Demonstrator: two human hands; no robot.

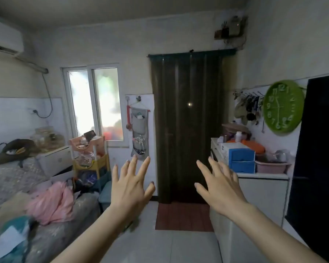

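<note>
Left hand (130, 186) and right hand (220, 188) hovered open and empty, fingers spread, before the dark door curtain (186, 120); parting it well likely meant reaching its middle seam.

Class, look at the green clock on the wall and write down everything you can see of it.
The green clock is round, with a thick lime-green rim and matching face, plastic by its look. Pale numerals ring the dial; of its thin pale hands, the long one points down at the 6, a shorter one up and left. It hangs on the pale wall, between a rail of hung utensils and a dark panel.
</note>
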